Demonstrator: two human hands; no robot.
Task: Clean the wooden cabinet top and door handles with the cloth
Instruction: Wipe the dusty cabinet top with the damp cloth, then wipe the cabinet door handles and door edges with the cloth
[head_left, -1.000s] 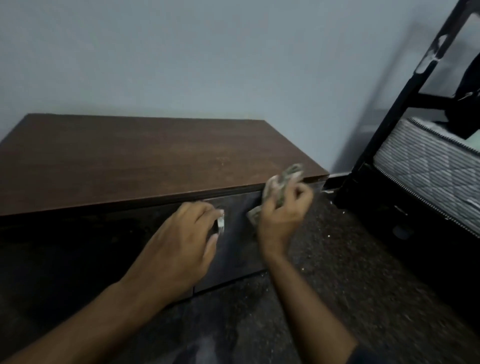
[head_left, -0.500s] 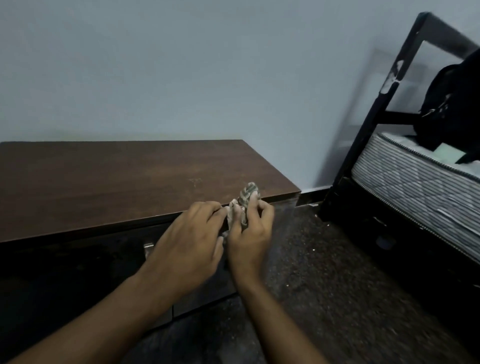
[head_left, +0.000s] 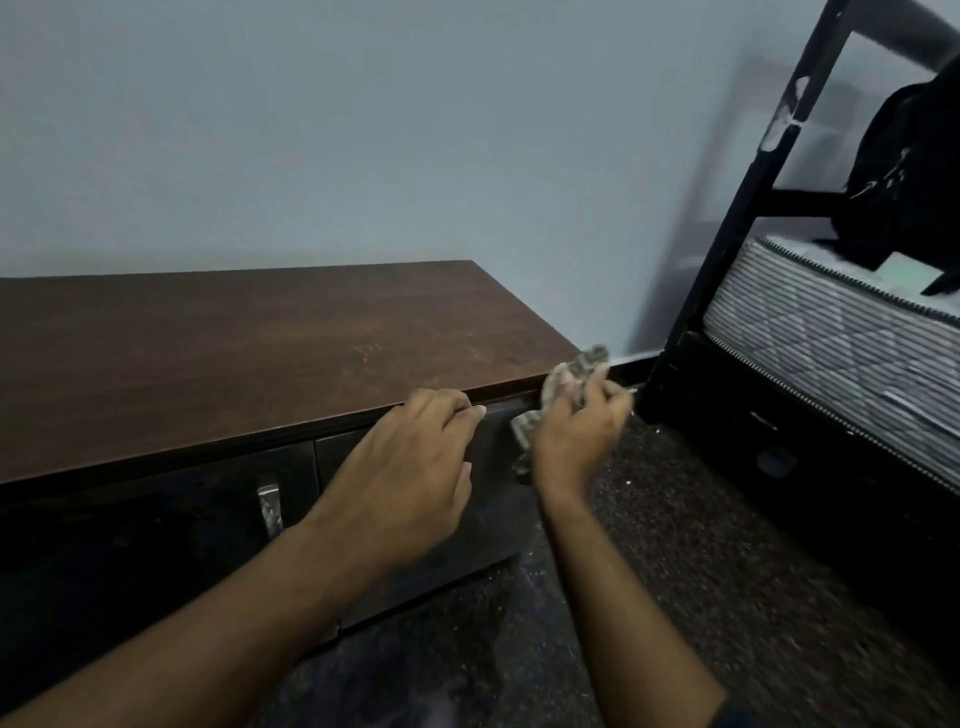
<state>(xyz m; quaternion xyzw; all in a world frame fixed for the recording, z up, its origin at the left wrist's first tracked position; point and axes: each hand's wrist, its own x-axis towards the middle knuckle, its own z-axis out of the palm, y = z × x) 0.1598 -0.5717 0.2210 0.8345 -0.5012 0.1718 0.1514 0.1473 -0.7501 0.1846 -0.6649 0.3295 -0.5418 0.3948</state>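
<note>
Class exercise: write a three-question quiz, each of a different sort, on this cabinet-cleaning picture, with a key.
1. True or false: the right hand grips the cloth.
2. Where are the left hand's fingers? A) on the metal handle B) at the cabinet top's front edge C) on the mattress
3. Fill in: the cloth is beside the cabinet's ____ end.

Key: 1 true; 2 B; 3 right.
</note>
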